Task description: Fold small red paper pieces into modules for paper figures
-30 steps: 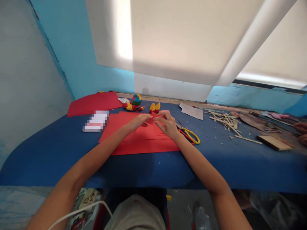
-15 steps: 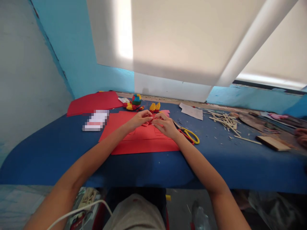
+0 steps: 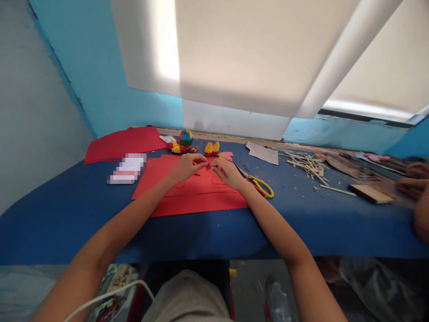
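Observation:
My left hand [image 3: 189, 167] and my right hand [image 3: 228, 173] meet over red paper sheets [image 3: 194, 203] on the blue table. Between their fingertips both pinch a small red paper piece [image 3: 208, 166]. Small cut red pieces lie on the sheets beneath. Scissors with a yellow handle [image 3: 263, 185] rest just right of my right hand. Behind the hands stand a yellow and red folded-paper piece [image 3: 212, 149] and a multicoloured folded-paper figure [image 3: 185, 140]. Pink paper [image 3: 225, 155] lies beside them.
More red paper [image 3: 124, 144] and a blurred-out white item [image 3: 128, 169] are at the left. Thin wooden sticks [image 3: 310, 165], a grey sheet [image 3: 263, 153] and a wooden block [image 3: 370, 193] lie to the right. Another person's hand [image 3: 414, 183] is at the far right edge.
The view has shifted slightly, so things on the table appear further left. More of the other person's hand and arm shows at the right. Both my hands still hold the small red piece.

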Motion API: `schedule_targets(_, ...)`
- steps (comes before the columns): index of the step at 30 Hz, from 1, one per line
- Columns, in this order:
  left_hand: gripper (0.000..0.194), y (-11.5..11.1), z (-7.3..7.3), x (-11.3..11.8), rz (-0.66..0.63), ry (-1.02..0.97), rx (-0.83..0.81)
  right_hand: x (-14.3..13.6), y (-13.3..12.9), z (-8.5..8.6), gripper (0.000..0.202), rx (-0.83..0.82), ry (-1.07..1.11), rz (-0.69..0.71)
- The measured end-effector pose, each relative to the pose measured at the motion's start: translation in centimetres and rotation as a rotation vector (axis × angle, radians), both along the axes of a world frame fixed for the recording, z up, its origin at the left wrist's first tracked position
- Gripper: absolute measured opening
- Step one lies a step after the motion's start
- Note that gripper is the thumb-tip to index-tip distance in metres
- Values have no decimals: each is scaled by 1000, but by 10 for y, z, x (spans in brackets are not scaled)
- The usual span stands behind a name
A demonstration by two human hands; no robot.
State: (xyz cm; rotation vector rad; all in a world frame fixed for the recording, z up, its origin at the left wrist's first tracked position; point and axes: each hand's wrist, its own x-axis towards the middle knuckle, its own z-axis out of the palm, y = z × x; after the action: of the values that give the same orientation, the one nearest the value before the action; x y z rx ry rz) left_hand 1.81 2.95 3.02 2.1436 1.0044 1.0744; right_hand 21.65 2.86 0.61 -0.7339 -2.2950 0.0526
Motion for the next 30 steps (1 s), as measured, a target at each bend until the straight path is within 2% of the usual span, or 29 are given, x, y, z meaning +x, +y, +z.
schedule_targets(9, 19, 0, -5, 2, 63, 152, 83, -2, 2, 0, 20, -60, 29, -150)
schedule_targets(18, 21, -3, -9, 5, 113, 244, 167, -6, -1, -5, 18, 26, -126, -265)
schedule_targets(30, 21, -5, -7, 4, 159, 283, 229, -13, -6, -1, 19, 20, -166, -325)
